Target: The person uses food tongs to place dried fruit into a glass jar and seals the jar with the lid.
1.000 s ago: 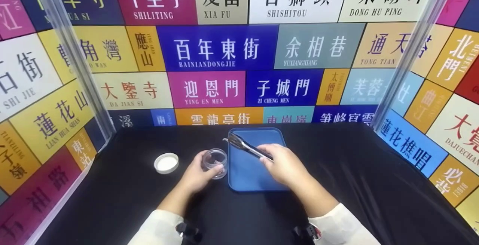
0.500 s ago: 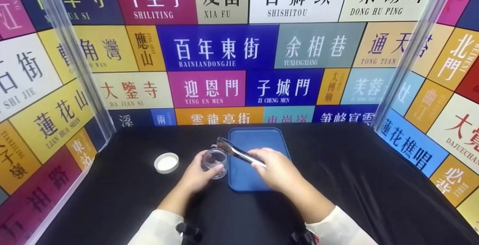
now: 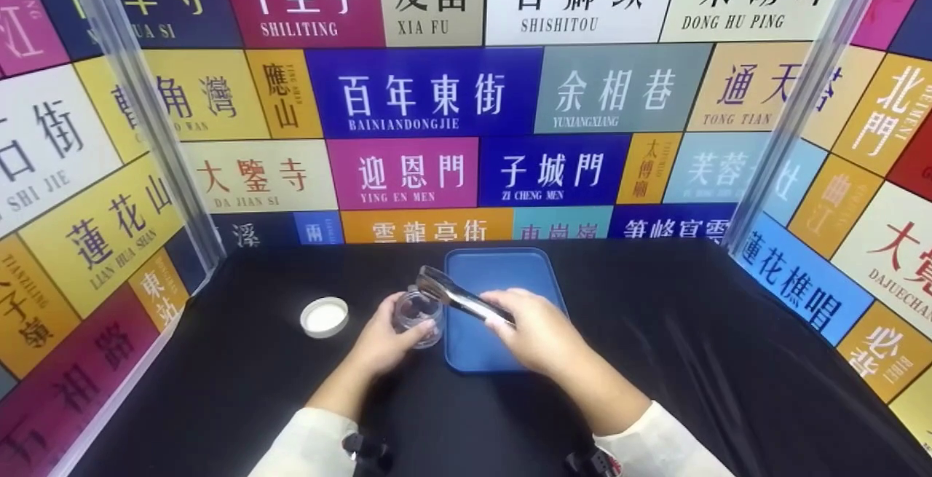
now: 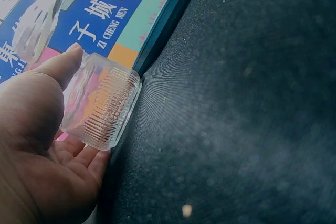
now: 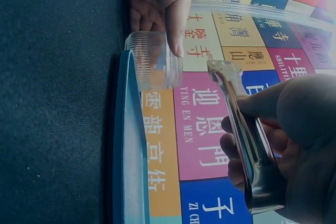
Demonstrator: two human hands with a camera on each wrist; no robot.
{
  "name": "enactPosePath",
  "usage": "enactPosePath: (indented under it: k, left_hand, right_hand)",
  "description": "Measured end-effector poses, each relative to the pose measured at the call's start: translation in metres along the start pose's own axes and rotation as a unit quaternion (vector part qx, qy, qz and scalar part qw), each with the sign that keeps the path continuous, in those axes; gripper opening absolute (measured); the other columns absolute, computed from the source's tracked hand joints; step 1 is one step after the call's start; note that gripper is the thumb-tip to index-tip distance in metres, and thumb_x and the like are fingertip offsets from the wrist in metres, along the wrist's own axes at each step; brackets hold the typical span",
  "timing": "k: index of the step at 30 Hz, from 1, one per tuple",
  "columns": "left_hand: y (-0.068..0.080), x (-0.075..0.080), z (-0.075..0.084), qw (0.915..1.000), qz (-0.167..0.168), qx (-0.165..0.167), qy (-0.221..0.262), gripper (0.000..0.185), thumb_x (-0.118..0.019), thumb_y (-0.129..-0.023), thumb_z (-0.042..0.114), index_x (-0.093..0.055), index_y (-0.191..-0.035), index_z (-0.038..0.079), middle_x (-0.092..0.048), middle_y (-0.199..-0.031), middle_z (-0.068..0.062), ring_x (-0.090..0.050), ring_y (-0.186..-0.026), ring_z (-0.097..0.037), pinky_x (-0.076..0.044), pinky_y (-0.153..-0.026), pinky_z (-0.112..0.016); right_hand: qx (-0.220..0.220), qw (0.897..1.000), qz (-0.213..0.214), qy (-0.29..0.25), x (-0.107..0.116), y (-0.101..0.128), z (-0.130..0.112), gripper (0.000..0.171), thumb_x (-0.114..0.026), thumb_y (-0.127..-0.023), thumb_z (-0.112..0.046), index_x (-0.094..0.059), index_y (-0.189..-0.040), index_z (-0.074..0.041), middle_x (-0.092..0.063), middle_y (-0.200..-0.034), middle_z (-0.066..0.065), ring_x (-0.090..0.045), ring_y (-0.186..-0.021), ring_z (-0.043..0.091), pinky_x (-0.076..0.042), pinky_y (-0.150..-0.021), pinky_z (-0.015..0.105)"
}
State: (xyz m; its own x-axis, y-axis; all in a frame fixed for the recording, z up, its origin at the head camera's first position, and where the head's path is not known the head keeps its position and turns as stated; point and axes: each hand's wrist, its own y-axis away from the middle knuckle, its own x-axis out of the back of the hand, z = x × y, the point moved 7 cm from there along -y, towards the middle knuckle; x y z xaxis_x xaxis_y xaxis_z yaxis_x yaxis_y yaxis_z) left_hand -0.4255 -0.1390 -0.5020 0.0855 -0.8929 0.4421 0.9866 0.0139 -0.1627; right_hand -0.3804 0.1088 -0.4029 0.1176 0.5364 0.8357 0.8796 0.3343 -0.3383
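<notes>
My left hand grips a small clear glass jar standing on the black tabletop by the left edge of a blue tray. In the left wrist view the thumb and fingers wrap the ribbed jar. My right hand holds metal tongs, whose tips hover just over the jar's open mouth. The right wrist view shows the tongs closed or nearly closed, pointing at the jar. Whether they carry anything is unclear.
A white lid lies on the black cloth left of the jar. Colourful sign panels wall in the table at the back and both sides. The blue tray's rim runs right beside the jar.
My right hand has swung the tongs leftward from above the tray until their tips sit over the jar. The left hand and jar have stayed put.
</notes>
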Motion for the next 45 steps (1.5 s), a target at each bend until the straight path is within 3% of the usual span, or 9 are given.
enactPosePath:
  k: [6, 12, 24, 36, 45]
  left_hand:
    - [0.000, 0.000, 0.001, 1.0000, 0.001, -0.004, -0.002, 0.083, -0.086, -0.090, 0.037, -0.047, -0.154, 0.003, -0.065, -0.145, -0.022, -0.063, -0.134, -0.038, -0.044, -0.123, -0.057]
    - [0.000, 0.000, 0.000, 1.0000, 0.002, -0.002, 0.003, 0.081, -0.087, -0.090, 0.036, -0.048, -0.154, 0.004, -0.065, -0.145, -0.022, -0.064, -0.133, -0.037, -0.045, -0.123, -0.055]
    - [0.001, 0.000, 0.002, 1.0000, 0.000, -0.008, 0.002, 0.083, -0.087, -0.090, 0.037, -0.047, -0.155, 0.004, -0.065, -0.145, -0.022, -0.065, -0.131, -0.037, -0.047, -0.120, -0.056]
    - [0.001, 0.000, 0.000, 1.0000, -0.001, -0.001, 0.002, 0.084, -0.086, -0.091, 0.037, -0.046, -0.156, 0.004, -0.063, -0.147, -0.022, -0.063, -0.134, -0.037, -0.046, -0.122, -0.056]
    - [0.000, -0.001, 0.000, 0.9999, -0.003, -0.006, 0.009, 0.084, -0.086, -0.091, 0.037, -0.046, -0.155, 0.002, -0.064, -0.146, -0.023, -0.065, -0.131, -0.036, -0.047, -0.120, -0.055]
  right_hand:
    - [-0.002, 1.000, 0.000, 0.002, 0.000, -0.001, 0.001, 0.042, -0.075, -0.101, -0.029, -0.071, -0.141, -0.019, -0.074, -0.136, 0.007, -0.069, -0.128, 0.028, -0.055, -0.114, 0.051]
    - [-0.033, 0.999, -0.008, 0.002, 0.000, -0.002, 0.008, 0.057, -0.078, -0.098, -0.034, -0.062, -0.151, -0.018, -0.067, -0.148, 0.009, -0.062, -0.140, 0.031, -0.049, -0.121, 0.053]
    - [-0.062, 0.998, -0.010, -0.005, 0.007, -0.005, 0.019, 0.060, -0.078, -0.098, -0.036, -0.060, -0.153, -0.019, -0.064, -0.152, 0.011, -0.060, -0.143, 0.033, -0.048, -0.122, 0.056]
    - [-0.098, 0.995, -0.014, -0.014, 0.017, -0.012, 0.051, 0.062, -0.075, -0.100, -0.036, -0.057, -0.155, -0.014, -0.060, -0.154, 0.017, -0.057, -0.145, 0.038, -0.044, -0.123, 0.059]
    - [-0.156, 0.987, -0.011, -0.028, 0.027, -0.014, 0.087, 0.064, -0.071, -0.102, -0.036, -0.052, -0.158, -0.012, -0.053, -0.160, 0.022, -0.051, -0.149, 0.043, -0.040, -0.125, 0.063]
